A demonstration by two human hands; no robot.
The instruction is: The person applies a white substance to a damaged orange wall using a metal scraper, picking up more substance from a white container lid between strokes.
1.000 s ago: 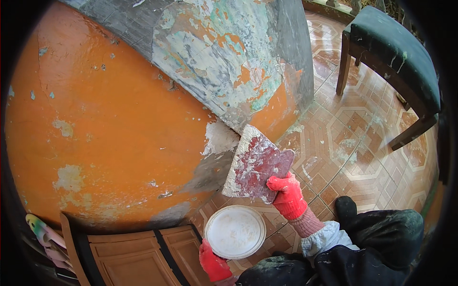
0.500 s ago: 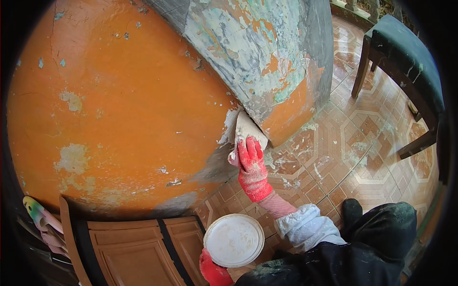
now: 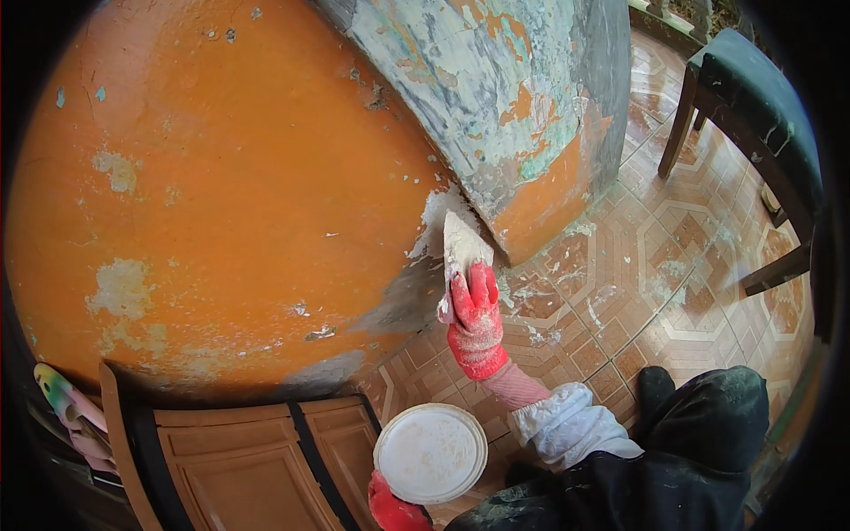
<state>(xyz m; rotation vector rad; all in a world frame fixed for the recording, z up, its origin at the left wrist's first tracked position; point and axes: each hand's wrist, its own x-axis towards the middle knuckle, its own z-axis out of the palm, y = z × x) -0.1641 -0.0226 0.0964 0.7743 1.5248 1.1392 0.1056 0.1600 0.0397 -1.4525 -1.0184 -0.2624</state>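
My right hand [image 3: 478,323], in a red, dust-whitened glove, is closed on a flat putty spreader [image 3: 466,241] caked with off-white putty. The spreader's tip is close to the corner where the orange wall [image 3: 248,195] meets a sloping, peeling grey-and-white surface [image 3: 469,106]. A pale, ragged putty patch [image 3: 432,223] lies on the wall just left of the spreader. Low down, my left hand [image 3: 395,508], also red-gloved, grips the edge of a round white tub lid [image 3: 482,451] smeared with putty; part of this hand is hidden beneath it.
Brown panelled furniture [image 3: 230,451] stands along the wall's foot at lower left, with a multicoloured object [image 3: 66,398] beside it. At right, a dark padded chair [image 3: 753,97] stands on the patterned tile floor [image 3: 611,292], which has white splatters.
My right hand and the spreader have moved slightly down and right, away from the corner, uncovering more of the pale patch. The view has shifted a little; my left hand still holds the lid.
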